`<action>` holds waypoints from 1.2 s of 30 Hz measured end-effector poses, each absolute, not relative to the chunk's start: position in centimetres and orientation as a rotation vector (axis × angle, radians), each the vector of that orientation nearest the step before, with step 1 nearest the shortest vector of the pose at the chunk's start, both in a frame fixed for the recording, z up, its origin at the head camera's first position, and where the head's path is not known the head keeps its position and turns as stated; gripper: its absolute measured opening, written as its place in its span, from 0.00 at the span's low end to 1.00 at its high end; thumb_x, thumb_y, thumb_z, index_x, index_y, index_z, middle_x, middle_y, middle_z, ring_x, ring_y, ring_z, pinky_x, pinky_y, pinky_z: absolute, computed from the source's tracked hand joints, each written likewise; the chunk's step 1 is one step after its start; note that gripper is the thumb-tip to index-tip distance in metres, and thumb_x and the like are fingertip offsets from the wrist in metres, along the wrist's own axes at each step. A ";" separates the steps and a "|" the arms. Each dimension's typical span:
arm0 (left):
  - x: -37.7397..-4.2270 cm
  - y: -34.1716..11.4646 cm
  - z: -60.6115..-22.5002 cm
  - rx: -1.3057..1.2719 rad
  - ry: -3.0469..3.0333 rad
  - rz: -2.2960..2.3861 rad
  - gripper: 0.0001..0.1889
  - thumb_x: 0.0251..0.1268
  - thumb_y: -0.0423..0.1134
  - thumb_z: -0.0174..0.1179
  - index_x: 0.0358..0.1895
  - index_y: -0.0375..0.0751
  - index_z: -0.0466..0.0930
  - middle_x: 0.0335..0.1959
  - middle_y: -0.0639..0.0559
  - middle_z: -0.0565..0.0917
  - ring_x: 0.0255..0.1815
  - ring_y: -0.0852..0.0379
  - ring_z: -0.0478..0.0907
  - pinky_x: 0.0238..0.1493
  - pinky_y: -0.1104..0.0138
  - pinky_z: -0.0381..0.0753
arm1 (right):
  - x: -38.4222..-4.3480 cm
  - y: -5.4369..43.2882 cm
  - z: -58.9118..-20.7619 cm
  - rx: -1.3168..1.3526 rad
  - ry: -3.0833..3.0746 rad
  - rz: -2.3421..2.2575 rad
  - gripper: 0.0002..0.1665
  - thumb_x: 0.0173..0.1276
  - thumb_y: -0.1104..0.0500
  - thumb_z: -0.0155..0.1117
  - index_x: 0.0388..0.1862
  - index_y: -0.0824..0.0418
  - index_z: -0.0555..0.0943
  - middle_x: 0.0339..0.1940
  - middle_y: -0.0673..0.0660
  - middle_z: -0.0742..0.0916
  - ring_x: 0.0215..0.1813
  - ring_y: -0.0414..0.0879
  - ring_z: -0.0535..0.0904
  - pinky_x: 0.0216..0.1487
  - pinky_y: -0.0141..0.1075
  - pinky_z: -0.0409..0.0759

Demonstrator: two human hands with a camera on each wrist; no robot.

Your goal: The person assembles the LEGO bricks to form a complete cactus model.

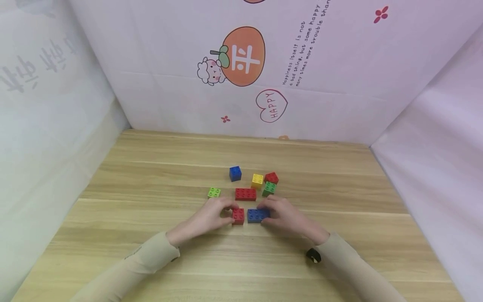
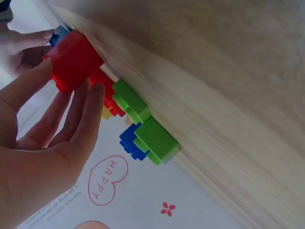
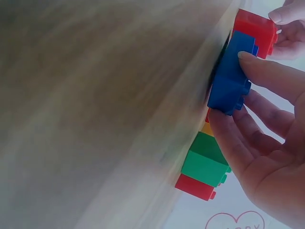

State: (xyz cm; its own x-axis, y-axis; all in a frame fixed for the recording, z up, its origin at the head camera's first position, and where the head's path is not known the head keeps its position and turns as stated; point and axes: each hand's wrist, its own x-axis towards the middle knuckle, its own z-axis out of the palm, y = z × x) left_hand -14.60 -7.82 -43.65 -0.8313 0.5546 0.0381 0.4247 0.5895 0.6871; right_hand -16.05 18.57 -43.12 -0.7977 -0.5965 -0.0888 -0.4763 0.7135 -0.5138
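In the head view my left hand (image 1: 213, 214) pinches a square red building brick (image 1: 238, 216) between thumb and fingers, low over the wooden table. Just to its right, my right hand (image 1: 284, 217) holds a longer blue brick (image 1: 256, 215) by its sides, studs up. A narrow gap separates the two bricks. The left wrist view has the red brick (image 2: 74, 62) large in front, the blue one partly hidden behind it. Seen from the right wrist, thumb and fingertips lie along opposite sides of the blue brick (image 3: 232, 71).
Behind the hands lie a long red brick (image 1: 245, 194), a green brick (image 1: 269, 188), a yellow brick (image 1: 257, 180), a red brick (image 1: 271, 177) and a small blue brick (image 1: 235, 173). Two lime bricks (image 2: 159, 140) sit beside the left hand. A printed cloth (image 1: 170, 92) stands behind the table.
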 end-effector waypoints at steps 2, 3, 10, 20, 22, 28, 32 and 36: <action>-14.6 -7.8 -43.7 0.812 2.637 1.064 0.17 0.57 0.33 0.69 0.52 0.40 0.83 0.49 0.47 0.87 0.50 0.52 0.84 0.54 0.59 0.85 | -15.9 18.7 -43.0 -0.857 2.681 -0.717 0.22 0.61 0.56 0.73 0.55 0.53 0.82 0.51 0.50 0.86 0.53 0.42 0.82 0.55 0.38 0.84; -14.6 -7.7 -43.7 0.807 2.638 1.062 0.17 0.57 0.33 0.69 0.52 0.40 0.83 0.49 0.47 0.87 0.50 0.52 0.84 0.54 0.59 0.85 | -15.8 18.8 -42.9 -0.865 2.686 -0.723 0.22 0.60 0.56 0.73 0.55 0.54 0.82 0.51 0.50 0.86 0.54 0.42 0.82 0.55 0.39 0.84; -14.4 -7.6 -43.7 0.779 2.659 1.041 0.18 0.56 0.32 0.70 0.52 0.36 0.83 0.50 0.44 0.87 0.50 0.50 0.84 0.54 0.58 0.85 | -15.6 19.0 -42.4 -0.909 2.707 -0.745 0.22 0.61 0.57 0.73 0.56 0.55 0.82 0.53 0.52 0.87 0.55 0.45 0.83 0.54 0.40 0.85; -14.3 -7.6 -43.6 0.767 2.650 1.034 0.17 0.57 0.33 0.70 0.51 0.36 0.83 0.50 0.43 0.88 0.51 0.49 0.84 0.55 0.56 0.85 | -15.4 19.0 -41.5 -0.975 2.709 -0.761 0.22 0.62 0.58 0.72 0.56 0.57 0.82 0.53 0.54 0.87 0.54 0.46 0.84 0.52 0.37 0.86; -14.4 -7.6 -43.7 0.775 2.652 1.032 0.17 0.57 0.33 0.70 0.51 0.36 0.83 0.49 0.44 0.88 0.51 0.50 0.84 0.55 0.56 0.84 | -15.4 19.0 -41.3 -0.995 2.720 -0.762 0.22 0.62 0.59 0.72 0.55 0.57 0.82 0.53 0.54 0.87 0.54 0.46 0.84 0.52 0.36 0.86; -14.4 -7.6 -43.7 0.793 2.650 1.038 0.17 0.56 0.33 0.70 0.50 0.36 0.83 0.49 0.43 0.88 0.50 0.49 0.84 0.54 0.56 0.85 | -15.5 18.9 -40.8 -1.043 2.742 -0.766 0.22 0.61 0.59 0.73 0.55 0.58 0.82 0.52 0.54 0.87 0.52 0.46 0.84 0.50 0.36 0.86; -14.4 -7.6 -43.7 0.794 2.641 1.043 0.17 0.57 0.33 0.70 0.51 0.36 0.83 0.49 0.43 0.88 0.51 0.49 0.84 0.55 0.56 0.85 | -15.4 18.6 -40.5 -1.050 2.739 -0.769 0.22 0.61 0.60 0.73 0.55 0.58 0.82 0.51 0.54 0.87 0.52 0.46 0.84 0.50 0.35 0.87; -14.4 -7.6 -43.8 0.784 2.627 1.049 0.17 0.57 0.33 0.70 0.51 0.36 0.83 0.50 0.44 0.87 0.52 0.49 0.84 0.55 0.56 0.84 | -15.3 18.3 -40.2 -1.044 2.732 -0.753 0.23 0.60 0.60 0.74 0.55 0.59 0.82 0.50 0.55 0.87 0.52 0.46 0.84 0.51 0.34 0.86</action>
